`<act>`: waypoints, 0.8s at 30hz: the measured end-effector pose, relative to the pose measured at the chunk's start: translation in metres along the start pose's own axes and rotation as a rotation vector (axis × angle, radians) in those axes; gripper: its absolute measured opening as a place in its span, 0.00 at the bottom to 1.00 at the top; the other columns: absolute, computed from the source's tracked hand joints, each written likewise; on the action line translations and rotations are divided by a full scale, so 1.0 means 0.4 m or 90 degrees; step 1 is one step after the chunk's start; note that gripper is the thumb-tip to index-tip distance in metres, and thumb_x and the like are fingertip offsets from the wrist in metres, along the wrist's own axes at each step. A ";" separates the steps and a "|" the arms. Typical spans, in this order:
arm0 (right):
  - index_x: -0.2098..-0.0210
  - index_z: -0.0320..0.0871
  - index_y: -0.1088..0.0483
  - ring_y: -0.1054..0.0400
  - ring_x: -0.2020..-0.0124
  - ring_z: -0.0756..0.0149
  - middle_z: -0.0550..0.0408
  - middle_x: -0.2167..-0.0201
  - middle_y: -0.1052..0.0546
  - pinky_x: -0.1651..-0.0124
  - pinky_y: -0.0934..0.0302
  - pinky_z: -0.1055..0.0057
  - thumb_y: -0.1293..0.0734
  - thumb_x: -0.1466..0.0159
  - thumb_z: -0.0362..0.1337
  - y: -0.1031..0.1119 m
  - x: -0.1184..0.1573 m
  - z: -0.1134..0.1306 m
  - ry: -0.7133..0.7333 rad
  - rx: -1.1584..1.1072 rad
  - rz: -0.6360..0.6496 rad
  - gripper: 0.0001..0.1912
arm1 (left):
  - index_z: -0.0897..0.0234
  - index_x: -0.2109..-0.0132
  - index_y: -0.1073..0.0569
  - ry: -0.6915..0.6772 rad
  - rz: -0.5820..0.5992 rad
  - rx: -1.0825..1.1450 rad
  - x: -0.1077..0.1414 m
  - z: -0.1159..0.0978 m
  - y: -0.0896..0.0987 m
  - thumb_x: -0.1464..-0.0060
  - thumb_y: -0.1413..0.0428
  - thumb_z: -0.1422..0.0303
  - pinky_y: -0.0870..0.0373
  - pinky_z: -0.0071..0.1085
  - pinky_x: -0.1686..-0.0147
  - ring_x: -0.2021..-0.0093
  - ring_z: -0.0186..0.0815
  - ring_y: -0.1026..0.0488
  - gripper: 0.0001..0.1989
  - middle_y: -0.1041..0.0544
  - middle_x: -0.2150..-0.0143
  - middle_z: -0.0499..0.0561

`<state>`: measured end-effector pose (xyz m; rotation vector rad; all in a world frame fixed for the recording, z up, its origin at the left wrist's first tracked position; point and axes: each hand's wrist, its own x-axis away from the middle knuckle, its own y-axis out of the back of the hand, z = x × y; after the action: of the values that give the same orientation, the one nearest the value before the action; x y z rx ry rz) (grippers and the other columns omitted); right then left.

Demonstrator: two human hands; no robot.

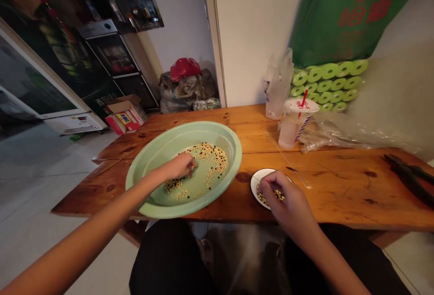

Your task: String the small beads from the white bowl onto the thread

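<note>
A wide pale-green plastic basin (236,148) holds scattered yellow beans (206,151) mixed with black ones. My left hand (180,166) reaches inside it, fingers curled down close to the beans along the near-left side. Whatever those fingers hold is hidden. To the right, a small white plate with a dark rim (254,190) carries more yellow and dark beans (263,199). Over this plate is my right hand (288,195), thumb and fingers pressed together in a pinch. Anything between them is too small to make out.
Both vessels stand on a wooden table (339,191). Behind the plate are a lidded drink cup (292,125) with a red straw and a plastic bag (277,87). Black-handled pliers (408,173) lie at the right. Green-wrapped rolls (327,85) are stacked by the wall.
</note>
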<state>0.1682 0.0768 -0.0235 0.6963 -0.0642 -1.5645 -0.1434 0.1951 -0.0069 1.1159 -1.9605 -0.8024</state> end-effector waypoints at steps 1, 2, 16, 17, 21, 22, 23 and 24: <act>0.70 0.45 0.37 0.29 0.72 0.64 0.56 0.75 0.25 0.67 0.37 0.69 0.39 0.33 0.36 0.000 0.000 -0.001 0.002 -0.005 -0.001 0.08 | 0.69 0.55 0.26 -0.004 -0.017 0.018 0.004 -0.010 0.005 0.38 0.43 0.64 0.24 0.33 0.67 0.67 0.33 0.24 0.11 0.23 0.61 0.51; 0.70 0.46 0.37 0.29 0.72 0.64 0.56 0.75 0.25 0.67 0.36 0.68 0.38 0.33 0.36 -0.001 0.001 -0.001 0.004 -0.011 -0.002 0.08 | 0.69 0.57 0.26 -0.009 -0.042 0.041 0.012 -0.025 0.012 0.38 0.43 0.65 0.24 0.33 0.67 0.69 0.32 0.25 0.10 0.22 0.64 0.50; 0.70 0.45 0.31 0.22 0.57 0.59 0.50 0.57 0.20 0.53 0.25 0.60 0.33 0.33 0.36 0.060 0.044 0.066 -0.011 -0.540 0.063 0.09 | 0.64 0.58 0.19 -0.266 -0.211 0.677 0.214 -0.417 -0.197 0.44 0.40 0.74 0.22 0.24 0.75 0.78 0.29 0.22 0.07 0.19 0.73 0.48; 0.70 0.45 0.31 0.21 0.58 0.58 0.50 0.57 0.20 0.54 0.25 0.60 0.33 0.33 0.35 0.060 0.045 0.063 -0.014 -0.548 0.069 0.08 | 0.63 0.57 0.19 -0.274 -0.209 0.685 0.216 -0.412 -0.204 0.43 0.40 0.75 0.22 0.23 0.75 0.78 0.28 0.22 0.08 0.19 0.73 0.48; 0.68 0.46 0.32 0.21 0.61 0.63 0.52 0.55 0.21 0.55 0.24 0.65 0.34 0.33 0.31 0.058 0.050 0.059 0.003 -0.527 0.092 0.07 | 0.55 0.51 0.20 -0.310 -0.138 0.680 0.225 -0.386 -0.214 0.39 0.45 0.77 0.24 0.19 0.74 0.77 0.25 0.23 0.15 0.20 0.70 0.47; 0.68 0.46 0.32 0.21 0.60 0.64 0.53 0.55 0.21 0.55 0.24 0.67 0.35 0.33 0.29 0.059 0.051 0.059 0.010 -0.503 0.111 0.08 | 0.53 0.50 0.20 -0.314 -0.121 0.676 0.228 -0.381 -0.215 0.39 0.46 0.78 0.24 0.19 0.74 0.76 0.25 0.23 0.17 0.21 0.69 0.47; 0.67 0.47 0.32 0.21 0.59 0.64 0.53 0.54 0.22 0.54 0.25 0.67 0.35 0.33 0.28 0.061 0.051 0.061 0.016 -0.477 0.136 0.08 | 0.52 0.50 0.20 -0.315 -0.110 0.673 0.231 -0.377 -0.217 0.39 0.46 0.78 0.25 0.18 0.74 0.76 0.24 0.23 0.18 0.21 0.68 0.47; 0.66 0.47 0.32 0.22 0.57 0.64 0.53 0.55 0.22 0.53 0.25 0.68 0.36 0.33 0.27 0.062 0.051 0.064 0.023 -0.456 0.156 0.09 | 0.51 0.50 0.20 -0.312 -0.105 0.674 0.233 -0.374 -0.218 0.39 0.46 0.78 0.25 0.18 0.74 0.76 0.24 0.23 0.19 0.22 0.67 0.47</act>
<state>0.1792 0.0452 0.0003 0.1403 0.4071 -1.2169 -0.0150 0.0510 0.0311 1.7977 -2.8486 -0.0258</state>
